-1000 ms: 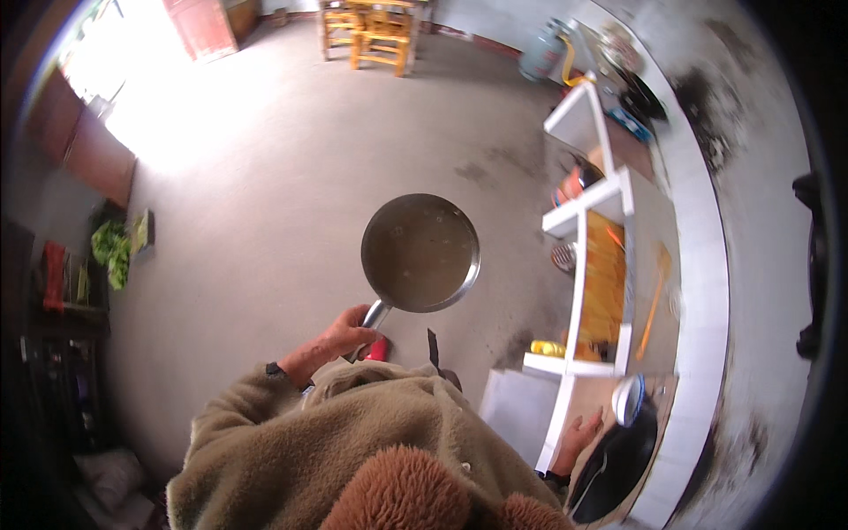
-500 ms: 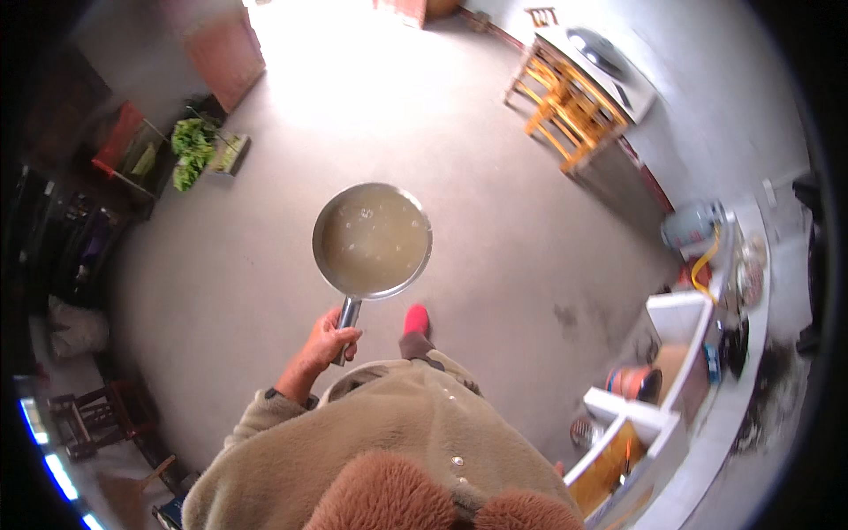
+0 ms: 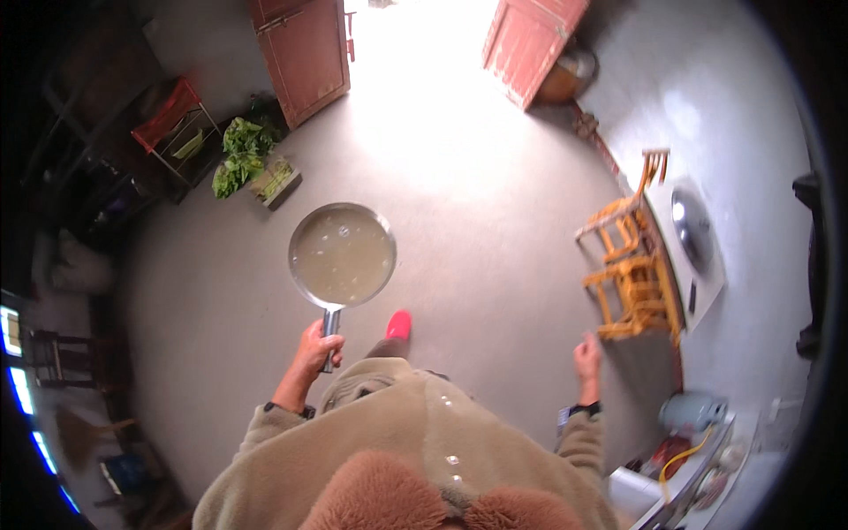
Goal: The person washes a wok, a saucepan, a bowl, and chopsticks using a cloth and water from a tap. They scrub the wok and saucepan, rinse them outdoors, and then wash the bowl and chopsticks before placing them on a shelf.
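A metal saucepan [image 3: 332, 307] is held out in front of me by its long handle, with my left hand [image 3: 315, 347] closed round the grip. Cloudy, pale brownish liquid [image 3: 343, 261] with a few light bubbles or bits fills much of the pan, whose open top faces up. Off to the right, my right hand [image 3: 586, 357] hangs apart from the pan over the floor, its fingers curled and nothing visible in them. One red shoe [image 3: 399, 325] shows on the floor below the pan.
Red double doors [image 3: 305, 62] stand open on a bright doorway ahead. Leafy greens [image 3: 240, 157] lie by a box [image 3: 276, 184] at left. Wooden chairs [image 3: 627, 296] and a table [image 3: 707, 265] with a domed lid line the right wall. A grey gas cylinder [image 3: 692, 412] sits near right.
My view has turned rightward and moved toward the doorway. My right hand has come into sight at the right. The saucepan stays in my left hand, slightly further left in view.
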{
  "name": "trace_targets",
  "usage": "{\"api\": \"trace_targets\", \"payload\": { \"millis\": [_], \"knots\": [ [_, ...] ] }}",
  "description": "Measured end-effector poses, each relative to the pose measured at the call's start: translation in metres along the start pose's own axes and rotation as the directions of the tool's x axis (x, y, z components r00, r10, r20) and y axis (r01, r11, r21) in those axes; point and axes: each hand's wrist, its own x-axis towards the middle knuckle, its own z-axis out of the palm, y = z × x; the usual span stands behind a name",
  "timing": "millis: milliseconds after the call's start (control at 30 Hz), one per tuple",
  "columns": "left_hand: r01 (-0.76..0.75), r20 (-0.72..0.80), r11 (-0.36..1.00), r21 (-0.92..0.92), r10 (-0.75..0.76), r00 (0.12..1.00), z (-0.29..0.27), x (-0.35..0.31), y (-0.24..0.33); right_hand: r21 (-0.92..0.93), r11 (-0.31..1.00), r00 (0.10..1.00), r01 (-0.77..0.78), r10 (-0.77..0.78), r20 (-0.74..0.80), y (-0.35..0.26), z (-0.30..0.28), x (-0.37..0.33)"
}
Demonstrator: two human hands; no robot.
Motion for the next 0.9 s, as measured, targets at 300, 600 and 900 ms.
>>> {"api": "trace_targets", "payload": {
  "millis": [300,600,900],
  "knots": [
    [0.003,-0.142,0.986,-0.169,-0.027,0.989,0.058,0.256,0.160,-0.274,0.564,0.325,-0.779,0.737,0.592,0.058,0.119,0.140],
    [-0.050,-0.262,0.976,-0.211,-0.008,0.965,0.143,0.505,0.299,-0.239,0.684,0.420,-0.689,0.647,0.637,0.139,0.234,0.504],
    [-0.038,-0.188,0.971,-0.237,-0.007,0.982,0.180,0.754,0.446,0.105,0.993,0.901,-0.050,0.000,0.434,0.037,0.402,1.033]
  ]
}}
